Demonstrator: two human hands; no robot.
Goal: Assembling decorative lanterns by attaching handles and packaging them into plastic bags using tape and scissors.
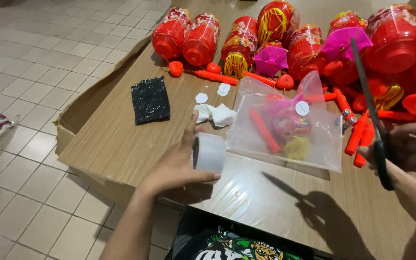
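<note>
Left hand (176, 166): grip wrapped around roll of clear tape (209, 152), held above tabletop (121, 139) edge, core axis level, open end facing left | Right hand (405, 154): grip pressed around scissors (369, 108), blades up, tips tilted left, kept off clear bag (287, 127) just beyond the roll.
</note>
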